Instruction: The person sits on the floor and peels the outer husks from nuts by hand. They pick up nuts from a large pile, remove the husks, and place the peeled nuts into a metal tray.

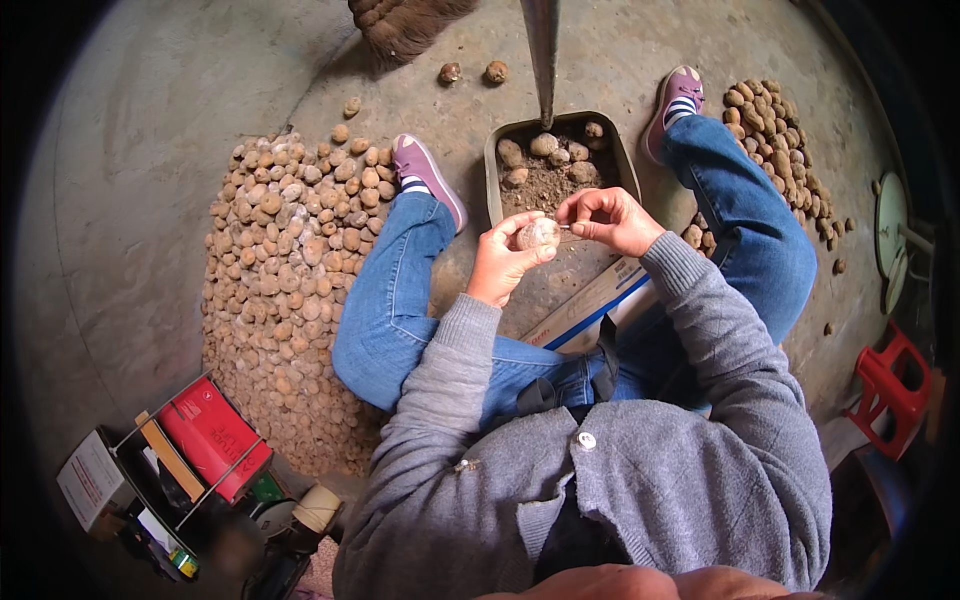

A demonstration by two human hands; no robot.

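Note:
Between the fingers and thumb of my left hand (pixel 501 262) is a round, pale brown tuber (pixel 538 234), probably a potato. My right hand (pixel 621 221) is just to its right, thumb and fingertips pinched on a thin, pale sliver (pixel 564 226) that reaches to the tuber's side. The sliver is too small to tell what it is. Beyond both hands lies a long-handled dustpan (pixel 491 169) with loose soil and several tubers in it. Its metal handle (pixel 541 52) rises toward the top of the view.
A large heap of tubers (pixel 292 247) spreads beside my left leg. A smaller pile (pixel 780 142) lies beyond my right leg. Between my legs is a cardboard box (pixel 592 304). A broom head (pixel 405 26), a red plastic stool (pixel 892 390) and a rack of boxes (pixel 214 435) stand around.

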